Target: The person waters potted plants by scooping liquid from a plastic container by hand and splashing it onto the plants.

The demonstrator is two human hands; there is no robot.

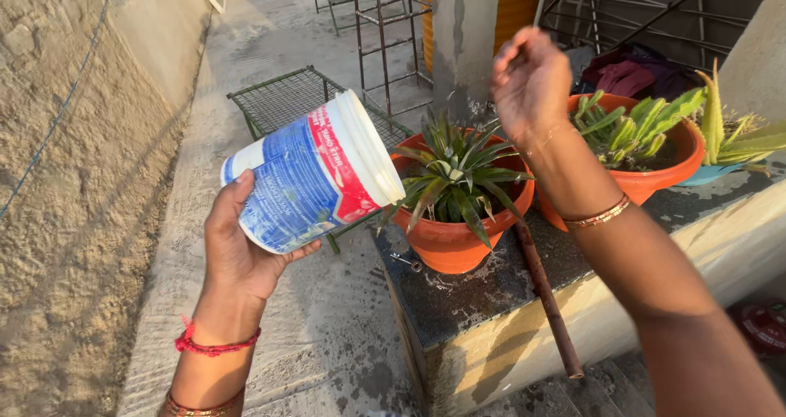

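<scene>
Head view | concrete rooftop (327,335) | dark stone ledge (483,290) | rough wall (74,204)

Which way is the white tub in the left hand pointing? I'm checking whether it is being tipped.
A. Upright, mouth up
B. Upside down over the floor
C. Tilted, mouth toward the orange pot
C: the left hand holds the white tub tilted, mouth toward the orange pot.

Warm, low sunlight rakes across the rooftop from the right, gilding the rough plastered wall (57,179) and throwing long soft shadows over the grey concrete floor (327,319). The picture is bright and sharp, with mild wide-angle bending at the edges.
</scene>
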